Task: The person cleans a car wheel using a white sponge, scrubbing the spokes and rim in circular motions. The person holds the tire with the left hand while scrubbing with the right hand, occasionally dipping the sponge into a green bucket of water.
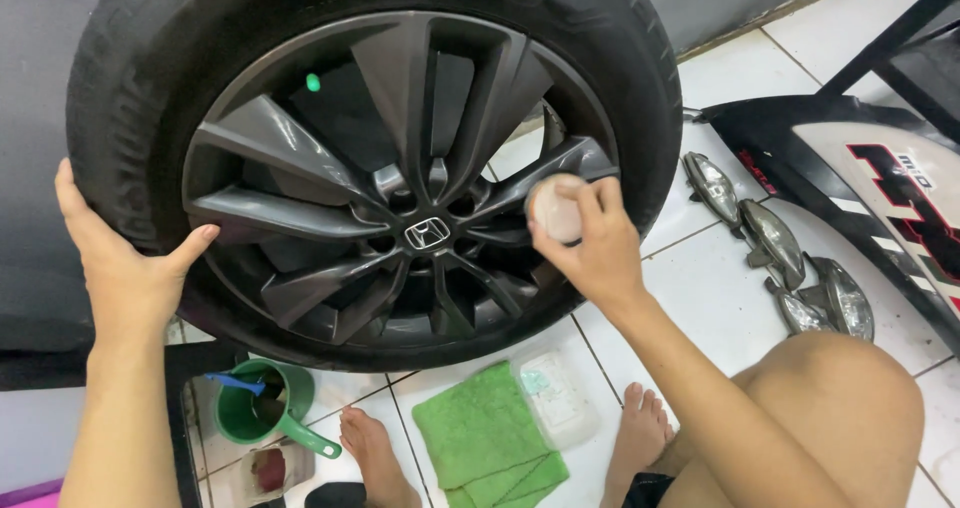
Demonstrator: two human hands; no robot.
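Closest to the camera, a folded green microfibre cloth (485,436) lies on the white tiled floor (720,298), touching a clear plastic tub (556,398). A green plastic mug (262,404) sits off to the left. Further up, the person's right hand (590,243) is clenched around a small round pale pad (556,209), pressing it on a spoke of the dark grey alloy wheel (400,183). The left hand (120,268) is spread flat, bracing the black rubber tyre (110,98). Right of that, some small lamp units (775,248) lie beside a black and white body panel (870,183).
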